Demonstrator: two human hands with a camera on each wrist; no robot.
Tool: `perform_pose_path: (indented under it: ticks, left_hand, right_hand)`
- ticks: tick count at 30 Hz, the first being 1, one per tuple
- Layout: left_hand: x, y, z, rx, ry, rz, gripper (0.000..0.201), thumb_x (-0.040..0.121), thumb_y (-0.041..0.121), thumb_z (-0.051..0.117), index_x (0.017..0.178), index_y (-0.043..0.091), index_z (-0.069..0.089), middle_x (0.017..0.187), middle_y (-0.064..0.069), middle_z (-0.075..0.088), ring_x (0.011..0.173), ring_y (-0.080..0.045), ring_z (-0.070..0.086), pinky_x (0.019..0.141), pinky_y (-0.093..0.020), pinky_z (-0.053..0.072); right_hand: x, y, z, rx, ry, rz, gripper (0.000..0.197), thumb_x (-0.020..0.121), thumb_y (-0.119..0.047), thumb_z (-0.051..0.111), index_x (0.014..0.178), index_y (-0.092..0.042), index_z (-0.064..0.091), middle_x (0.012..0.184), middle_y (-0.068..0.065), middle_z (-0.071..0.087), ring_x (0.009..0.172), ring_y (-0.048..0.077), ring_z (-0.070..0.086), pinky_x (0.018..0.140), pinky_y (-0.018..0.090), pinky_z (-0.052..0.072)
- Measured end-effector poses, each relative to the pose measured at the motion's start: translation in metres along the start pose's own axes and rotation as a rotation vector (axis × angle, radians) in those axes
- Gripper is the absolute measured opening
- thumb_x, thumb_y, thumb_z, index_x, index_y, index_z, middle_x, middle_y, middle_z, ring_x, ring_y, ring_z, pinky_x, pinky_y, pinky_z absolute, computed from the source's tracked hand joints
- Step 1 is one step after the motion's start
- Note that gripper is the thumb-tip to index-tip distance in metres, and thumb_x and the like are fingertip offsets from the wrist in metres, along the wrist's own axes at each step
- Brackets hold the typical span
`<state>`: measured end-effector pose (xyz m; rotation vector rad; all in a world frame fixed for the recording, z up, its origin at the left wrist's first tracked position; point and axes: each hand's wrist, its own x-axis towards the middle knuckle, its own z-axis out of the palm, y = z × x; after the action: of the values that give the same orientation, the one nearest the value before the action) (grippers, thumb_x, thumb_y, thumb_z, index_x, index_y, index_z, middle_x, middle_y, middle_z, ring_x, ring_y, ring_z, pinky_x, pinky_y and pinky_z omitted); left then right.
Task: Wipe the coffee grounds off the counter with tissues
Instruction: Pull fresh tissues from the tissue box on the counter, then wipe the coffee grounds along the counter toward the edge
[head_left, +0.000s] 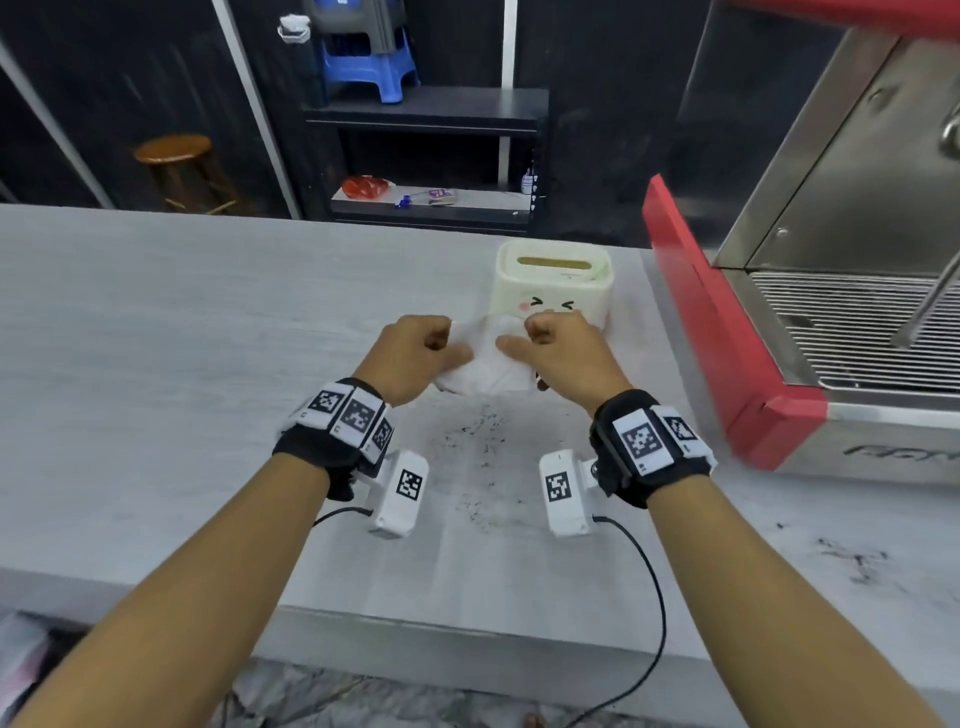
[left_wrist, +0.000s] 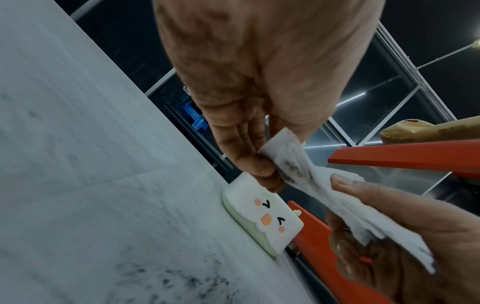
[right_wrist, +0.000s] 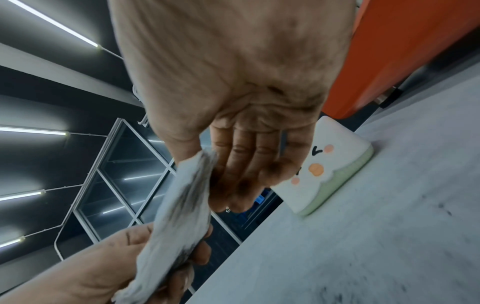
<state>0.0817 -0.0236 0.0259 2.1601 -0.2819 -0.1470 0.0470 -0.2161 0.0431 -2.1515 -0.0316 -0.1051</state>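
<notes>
Both hands hold one white tissue (head_left: 483, 364) stretched between them, just above the grey counter (head_left: 156, 338). My left hand (head_left: 441, 340) pinches its left end, and my right hand (head_left: 530, 335) grips its right end with curled fingers. In the left wrist view the tissue (left_wrist: 311, 185) is crumpled and smeared with dark grounds where my left hand (left_wrist: 270, 164) pinches it. The right wrist view shows the tissue (right_wrist: 182, 205) running from my right hand (right_wrist: 205, 164) down to the other hand. Dark coffee grounds (head_left: 480, 452) lie scattered on the counter below and nearer than the hands.
A cream tissue box (head_left: 553, 286) with a cartoon face stands just behind the hands. A red and steel espresso machine (head_left: 779, 338) fills the counter's right side. More dark specks (head_left: 852, 561) lie near the front right. The counter's front edge (head_left: 467, 629) is close below the wrists.
</notes>
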Motion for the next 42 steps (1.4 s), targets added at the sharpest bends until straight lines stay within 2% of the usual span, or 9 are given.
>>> perform_pose_path:
  ticks: [6, 14, 19, 23, 28, 31, 35, 39, 42]
  left_hand:
    - [-0.033, -0.025, -0.018, 0.071, -0.123, -0.027, 0.038, 0.082, 0.022, 0.068, 0.057, 0.014, 0.040, 0.058, 0.000, 0.042, 0.053, -0.013, 0.042, 0.052, -0.020, 0.038]
    - [-0.055, -0.067, -0.020, 0.166, -0.204, -0.097, 0.033, 0.080, 0.029, 0.069, 0.058, 0.019, 0.048, 0.058, 0.005, 0.049, 0.056, -0.010, 0.045, 0.053, -0.021, 0.033]
    - [-0.057, -0.079, -0.021, 0.203, -0.222, -0.161, 0.014, 0.077, 0.031, 0.073, 0.081, 0.020, 0.065, 0.077, 0.004, 0.064, 0.073, -0.012, 0.060, 0.059, -0.020, 0.042]
    - [-0.057, -0.078, -0.020, 0.225, -0.166, -0.176, 0.025, 0.071, 0.029, 0.077, 0.092, 0.021, 0.066, 0.083, 0.004, 0.066, 0.077, -0.010, 0.060, 0.061, -0.018, 0.043]
    - [-0.057, -0.076, -0.018, 0.213, -0.135, -0.190, 0.038, 0.067, 0.029, 0.080, 0.100, 0.025, 0.062, 0.087, 0.004, 0.063, 0.077, -0.009, 0.058, 0.067, -0.022, 0.044]
    - [-0.059, -0.076, -0.020, 0.201, -0.109, -0.167, 0.033, 0.074, 0.029, 0.075, 0.103, 0.023, 0.062, 0.092, 0.003, 0.065, 0.085, -0.012, 0.060, 0.073, -0.022, 0.044]
    - [-0.063, -0.075, -0.028, 0.185, -0.081, -0.105, 0.024, 0.086, 0.014, 0.058, 0.108, 0.019, 0.065, 0.105, 0.000, 0.066, 0.098, -0.014, 0.060, 0.077, -0.018, 0.041]
    - [-0.070, -0.080, -0.035, 0.200, -0.076, -0.094, 0.026, 0.088, 0.010, 0.051, 0.109, 0.017, 0.066, 0.110, -0.001, 0.067, 0.097, -0.010, 0.056, 0.069, -0.007, 0.035]
    - [-0.075, -0.085, -0.038, 0.196, -0.056, -0.101, 0.025, 0.090, 0.017, 0.053, 0.112, 0.017, 0.066, 0.117, -0.001, 0.065, 0.102, -0.009, 0.054, 0.077, -0.010, 0.036]
  right_hand:
    - [-0.036, -0.008, 0.039, -0.032, -0.104, 0.098, 0.026, 0.083, -0.029, 0.069, 0.063, -0.016, 0.058, 0.058, -0.005, 0.059, 0.046, 0.003, 0.056, 0.046, 0.012, 0.039]
    - [-0.065, -0.004, 0.085, -0.167, -0.267, 0.225, 0.026, 0.074, -0.029, 0.074, 0.076, -0.004, 0.069, 0.068, 0.003, 0.068, 0.059, 0.012, 0.063, 0.056, 0.024, 0.049]
    - [-0.069, -0.002, 0.099, -0.276, -0.327, 0.265, 0.028, 0.066, -0.032, 0.079, 0.061, -0.019, 0.055, 0.061, -0.003, 0.059, 0.058, 0.011, 0.055, 0.054, 0.024, 0.042]
    - [-0.072, 0.002, 0.105, -0.446, -0.332, 0.285, 0.051, 0.056, -0.045, 0.082, 0.093, -0.019, 0.057, 0.089, -0.001, 0.062, 0.081, 0.018, 0.060, 0.069, 0.032, 0.051]
    - [-0.076, 0.000, 0.108, -0.598, -0.200, 0.172, 0.098, 0.049, -0.051, 0.083, 0.130, -0.025, 0.036, 0.124, 0.004, 0.039, 0.113, 0.025, 0.043, 0.093, 0.045, 0.042]
    - [-0.078, -0.008, 0.111, -0.544, -0.197, -0.021, 0.090, 0.064, -0.048, 0.076, 0.140, -0.028, 0.034, 0.139, 0.003, 0.032, 0.127, 0.024, 0.033, 0.101, 0.044, 0.033]
    - [-0.079, -0.017, 0.122, -0.477, -0.414, -0.236, 0.071, 0.089, -0.039, 0.057, 0.150, -0.019, 0.025, 0.160, 0.004, 0.012, 0.147, 0.024, 0.006, 0.116, 0.044, 0.014]
    - [-0.082, -0.018, 0.138, -0.508, -0.558, -0.251, 0.073, 0.097, -0.043, 0.043, 0.152, -0.013, 0.006, 0.161, 0.004, -0.003, 0.147, 0.021, -0.008, 0.120, 0.045, 0.005]
    - [-0.085, -0.015, 0.143, -0.557, -0.613, -0.225, 0.070, 0.099, -0.047, 0.033, 0.152, -0.014, 0.003, 0.161, 0.004, -0.008, 0.147, 0.021, -0.013, 0.119, 0.045, -0.001]
